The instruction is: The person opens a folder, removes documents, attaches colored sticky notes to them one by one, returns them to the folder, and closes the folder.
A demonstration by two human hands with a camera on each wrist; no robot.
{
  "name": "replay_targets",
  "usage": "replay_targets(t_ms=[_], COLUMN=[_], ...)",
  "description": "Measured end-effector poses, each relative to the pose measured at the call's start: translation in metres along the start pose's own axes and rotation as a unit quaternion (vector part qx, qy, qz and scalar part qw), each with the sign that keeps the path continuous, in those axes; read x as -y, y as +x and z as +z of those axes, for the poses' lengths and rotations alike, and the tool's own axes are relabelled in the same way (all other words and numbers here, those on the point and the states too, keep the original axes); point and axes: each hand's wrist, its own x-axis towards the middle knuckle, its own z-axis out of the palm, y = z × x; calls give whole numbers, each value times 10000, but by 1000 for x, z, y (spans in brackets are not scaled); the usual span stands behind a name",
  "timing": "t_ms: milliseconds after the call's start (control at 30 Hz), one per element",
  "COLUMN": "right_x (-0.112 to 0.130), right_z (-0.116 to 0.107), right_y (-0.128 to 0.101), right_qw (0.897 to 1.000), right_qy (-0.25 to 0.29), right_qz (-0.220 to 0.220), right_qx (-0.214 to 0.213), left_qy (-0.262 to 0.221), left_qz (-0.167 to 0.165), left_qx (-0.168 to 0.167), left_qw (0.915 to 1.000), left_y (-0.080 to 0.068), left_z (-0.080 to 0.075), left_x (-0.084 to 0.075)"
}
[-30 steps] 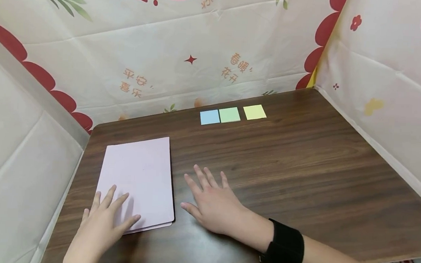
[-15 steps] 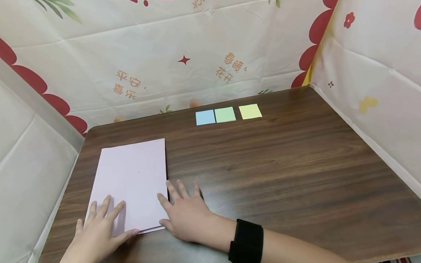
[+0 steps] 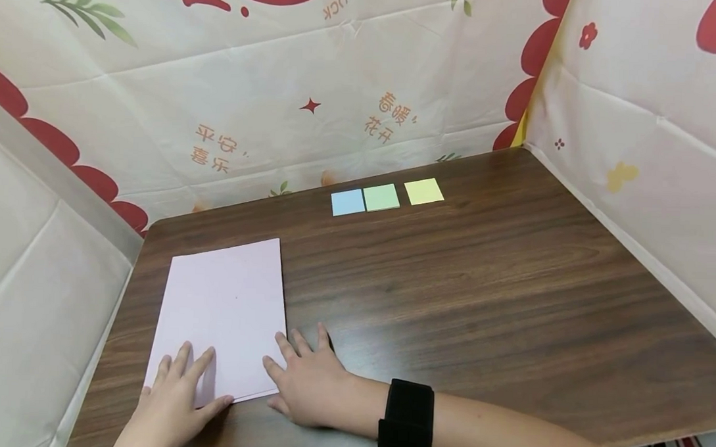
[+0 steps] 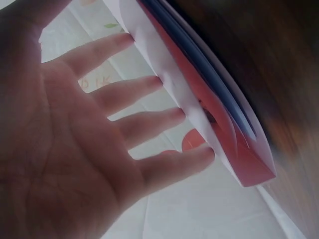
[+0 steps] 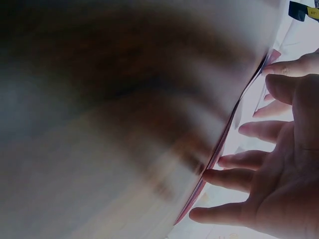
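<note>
We see the left hand (image 3: 171,401) with its fingers spread wide, the fingertips resting on the cover of a pale pink folder (image 3: 231,298), and the hand hides the folder's near left corner from the head view. The right hand (image 3: 311,386) is also wide, fingers fanned at the folder's right edge near its near right corner. The folder lies flat by the left edge of the table (image 3: 480,287), a thin, smooth, matt rectangle. In the left wrist view we look into its side, where a red layer (image 4: 249,167) and a glossy dark blue layer (image 4: 199,55) curve between the pale covers. A black fabric wristband (image 3: 406,419) circles the right wrist. Along the table's far edge we find three square paper pads: a blue pad (image 3: 347,202) and a green pad (image 3: 381,197) side by side, and a yellow pad (image 3: 423,191) slightly apart, towards the far right corner. The tabletop shows dark brown wood grain with a soft sheen, and creased, printed white cloth (image 3: 280,82) rises behind its far edge.
</note>
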Motion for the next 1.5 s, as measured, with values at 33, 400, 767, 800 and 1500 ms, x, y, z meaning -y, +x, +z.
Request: replay_targets(t_ms=[33,400,767,800,1500], right_x=[0,-8,-20,-22,-58], right_z=[0,-5,-11,-11,-8], right_y=[-1,-11,-35,-38,-110], right_qw=[10000,9990,9975,9973,9905], right_qy=[-11,-238,-169,-127,233], right_qz=[7,61,412,446,1019], right_qx=[15,365,555,566,895], left_qy=[22,114,99,95,286], left_qz=[-25,-46,430,498,1656], left_qx=[44,193,-261,-301,-650], left_qw=[10000,9997,9987,9983,9836], left_y=[0,-1,-4,-5,-4], left_z=[0,-1,4,4,14], left_x=[-1,-16,-37,-39,-115])
